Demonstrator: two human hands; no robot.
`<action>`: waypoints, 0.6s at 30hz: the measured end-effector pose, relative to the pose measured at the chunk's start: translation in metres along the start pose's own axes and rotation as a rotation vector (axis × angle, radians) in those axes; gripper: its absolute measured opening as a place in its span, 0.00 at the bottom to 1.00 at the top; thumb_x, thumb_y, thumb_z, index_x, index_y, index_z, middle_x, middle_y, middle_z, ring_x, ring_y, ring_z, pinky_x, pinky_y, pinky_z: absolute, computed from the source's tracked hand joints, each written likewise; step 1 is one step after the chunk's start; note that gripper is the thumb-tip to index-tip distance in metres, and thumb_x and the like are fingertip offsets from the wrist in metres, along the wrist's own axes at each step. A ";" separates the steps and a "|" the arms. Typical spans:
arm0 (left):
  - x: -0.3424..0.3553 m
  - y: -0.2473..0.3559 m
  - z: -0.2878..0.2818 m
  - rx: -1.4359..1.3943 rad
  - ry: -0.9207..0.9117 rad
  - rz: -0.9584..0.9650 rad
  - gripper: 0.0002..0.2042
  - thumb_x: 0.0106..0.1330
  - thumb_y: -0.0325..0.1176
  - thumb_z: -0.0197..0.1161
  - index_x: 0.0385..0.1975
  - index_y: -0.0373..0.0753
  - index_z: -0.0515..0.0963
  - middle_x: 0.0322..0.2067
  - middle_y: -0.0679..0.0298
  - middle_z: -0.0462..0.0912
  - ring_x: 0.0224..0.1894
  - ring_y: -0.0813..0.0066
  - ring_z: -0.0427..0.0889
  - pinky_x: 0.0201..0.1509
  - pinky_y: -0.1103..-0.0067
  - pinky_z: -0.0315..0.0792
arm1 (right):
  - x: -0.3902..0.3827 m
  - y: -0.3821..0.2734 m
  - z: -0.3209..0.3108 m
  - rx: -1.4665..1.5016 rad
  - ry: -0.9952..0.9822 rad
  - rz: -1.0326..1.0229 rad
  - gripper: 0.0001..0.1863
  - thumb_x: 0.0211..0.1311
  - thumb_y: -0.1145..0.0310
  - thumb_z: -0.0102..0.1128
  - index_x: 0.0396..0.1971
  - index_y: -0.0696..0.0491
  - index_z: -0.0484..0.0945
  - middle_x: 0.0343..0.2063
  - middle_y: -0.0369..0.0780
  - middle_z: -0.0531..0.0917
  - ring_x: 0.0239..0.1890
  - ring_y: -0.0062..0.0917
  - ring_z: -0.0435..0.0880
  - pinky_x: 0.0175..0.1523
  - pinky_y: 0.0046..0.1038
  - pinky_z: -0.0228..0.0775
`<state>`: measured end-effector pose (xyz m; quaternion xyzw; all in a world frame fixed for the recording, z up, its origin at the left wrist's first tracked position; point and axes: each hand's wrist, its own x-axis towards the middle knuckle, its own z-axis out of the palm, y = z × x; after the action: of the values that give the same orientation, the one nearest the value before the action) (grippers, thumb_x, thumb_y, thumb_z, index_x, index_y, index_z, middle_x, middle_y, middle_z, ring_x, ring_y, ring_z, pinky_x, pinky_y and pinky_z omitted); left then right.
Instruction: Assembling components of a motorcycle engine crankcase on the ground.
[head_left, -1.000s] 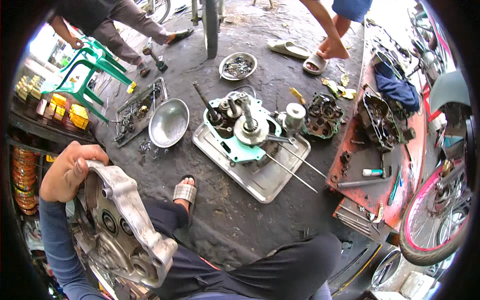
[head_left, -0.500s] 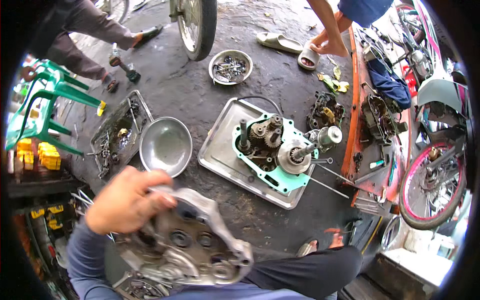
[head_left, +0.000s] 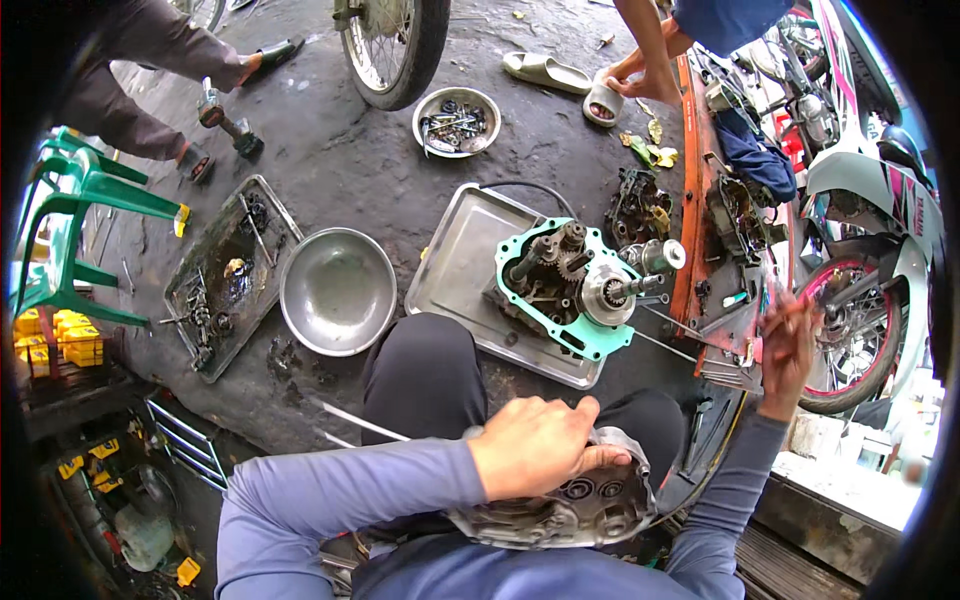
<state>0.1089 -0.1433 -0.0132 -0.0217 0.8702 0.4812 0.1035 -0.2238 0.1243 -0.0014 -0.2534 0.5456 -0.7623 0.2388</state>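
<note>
My left hand point(head_left: 535, 445) grips the upper edge of a grey metal engine crankcase half point(head_left: 560, 515), which rests at my lap with its bearing seats facing up. Out to the right, my right hand point(head_left: 788, 350) is raised with bent fingers. A blurred pinkish thing shows by those fingers, too smeared to name. In front of my knees, the other crankcase half with gears and shafts point(head_left: 570, 265) sits on a metal tray point(head_left: 465, 245). A light green gasket point(head_left: 510, 255) lines its rim.
A steel bowl point(head_left: 338, 300) stands beside a dirty parts tray point(head_left: 205, 365). Farther off are a bowl of bolts point(head_left: 457, 150) and a wheel point(head_left: 395, 50). Green chairs point(head_left: 85, 235) stand left. An orange-edged bench point(head_left: 687, 200) and a motorcycle point(head_left: 870, 210) are right. Two people's legs show beyond.
My left hand has brought the crankcase half from the left to the middle of my lap. My right forearm and hand now show, raised at the right. Both my knees are in view.
</note>
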 end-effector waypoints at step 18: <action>0.084 -0.167 -0.147 -0.520 -0.187 -0.169 0.10 0.70 0.34 0.59 0.40 0.36 0.84 0.30 0.63 0.86 0.29 0.78 0.83 0.34 0.79 0.77 | 0.142 0.093 0.211 -2.251 -0.924 -1.072 0.14 0.61 0.57 0.57 0.32 0.51 0.85 0.40 0.37 0.79 0.49 0.30 0.76 0.60 0.40 0.63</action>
<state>0.0262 -0.3511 -0.0931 -0.0753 0.6994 0.6777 0.2140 -0.1865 -0.1439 -0.0142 -0.7277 0.5773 0.2584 -0.2654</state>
